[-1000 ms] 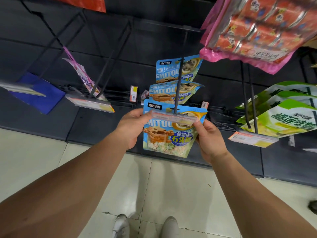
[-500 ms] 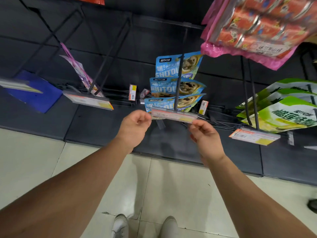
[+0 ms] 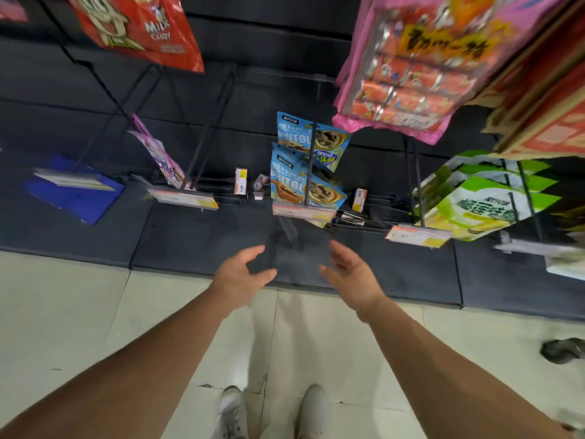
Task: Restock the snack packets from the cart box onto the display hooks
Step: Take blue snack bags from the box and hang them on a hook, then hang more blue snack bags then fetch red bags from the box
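Both hands, left (image 3: 241, 274) and right (image 3: 351, 274), hang spread and empty below the blue packets (image 3: 305, 188). Best fetch one packet next and thread its hole squarely onto the hook (image 3: 311, 166).

The display hook (image 3: 311, 166) juts out from the back panel (image 3: 221, 147) at the middle, and the snack packets (image 3: 304, 182) hang on it one behind another, with a price tag (image 3: 304, 212) at its front tip. Left of this hook hangs a single packet (image 3: 161, 160) on its own hook; further left, a flat pouch (image 3: 76, 188). Right of it hang the lime-printed bags (image 3: 478, 201). Above and right hangs a multipack (image 3: 421, 64); above and left, a candy bag (image 3: 139, 23). Below the hook, apart from it, the left hand (image 3: 242, 274) and right hand (image 3: 351, 272) hang side by side.
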The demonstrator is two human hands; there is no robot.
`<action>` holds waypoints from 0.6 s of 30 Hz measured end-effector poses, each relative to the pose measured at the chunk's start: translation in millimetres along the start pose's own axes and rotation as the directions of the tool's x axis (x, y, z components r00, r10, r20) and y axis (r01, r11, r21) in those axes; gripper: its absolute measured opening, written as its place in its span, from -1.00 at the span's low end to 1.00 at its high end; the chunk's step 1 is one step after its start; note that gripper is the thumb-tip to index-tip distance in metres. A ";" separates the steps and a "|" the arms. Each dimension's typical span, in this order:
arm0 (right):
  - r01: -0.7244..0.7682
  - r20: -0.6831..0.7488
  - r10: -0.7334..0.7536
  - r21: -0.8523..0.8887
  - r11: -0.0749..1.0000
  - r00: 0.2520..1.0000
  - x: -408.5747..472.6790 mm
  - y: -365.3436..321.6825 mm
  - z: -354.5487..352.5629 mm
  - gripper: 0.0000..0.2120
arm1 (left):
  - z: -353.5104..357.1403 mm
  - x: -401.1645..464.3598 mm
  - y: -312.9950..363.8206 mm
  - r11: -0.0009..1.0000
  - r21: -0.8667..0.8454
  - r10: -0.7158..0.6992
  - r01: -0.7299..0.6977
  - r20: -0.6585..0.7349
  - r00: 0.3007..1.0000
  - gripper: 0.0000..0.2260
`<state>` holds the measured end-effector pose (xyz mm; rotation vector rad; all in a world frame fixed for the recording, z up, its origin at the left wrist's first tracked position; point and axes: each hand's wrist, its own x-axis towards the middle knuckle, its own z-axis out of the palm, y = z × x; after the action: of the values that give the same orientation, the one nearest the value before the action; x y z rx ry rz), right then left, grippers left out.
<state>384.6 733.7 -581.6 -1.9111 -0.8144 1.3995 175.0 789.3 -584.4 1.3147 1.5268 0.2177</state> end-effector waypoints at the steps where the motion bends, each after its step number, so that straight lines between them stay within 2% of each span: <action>1: -0.011 -0.004 0.011 -0.072 0.997 1.000 -13.9 1.1 0.7 -0.42 | -1.3 -12.6 2.3 0.995 0.100 0.007 -0.005 -0.019 1.000 -0.45; 3: -0.001 -0.013 -0.002 -0.265 0.964 1.000 -42.4 -0.5 0.3 -0.41 | -4.0 -37.4 14.3 0.934 0.353 0.054 -0.045 -0.017 0.998 -0.45; 5: 0.009 -0.036 -0.028 -0.450 0.893 0.999 -68.4 -4.9 -3.3 -0.40 | -4.5 -59.8 34.3 0.807 0.583 0.115 -0.100 0.012 0.993 -0.45; 7: -0.001 -0.070 -0.045 -0.547 0.837 0.997 -95.1 -10.9 -9.7 -0.41 | -1.5 -80.1 58.1 0.670 0.723 0.167 -0.168 0.074 0.983 -0.43; 14: -0.061 -0.263 -0.131 -0.615 0.786 0.956 -169.8 -23.7 -78.6 -0.42 | 48.3 -142.9 149.8 0.355 0.857 0.331 -0.374 0.259 0.908 -0.41; 18: -0.095 -0.343 -0.125 -0.558 0.824 0.931 -203.2 -14.7 -149.4 -0.42 | 106.4 -175.9 202.5 0.299 0.845 0.375 -0.445 0.325 0.868 -0.40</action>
<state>476.6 565.5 -417.2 -2.5067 -1.1388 0.7753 351.5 675.4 -386.5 2.5921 1.1805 -0.4418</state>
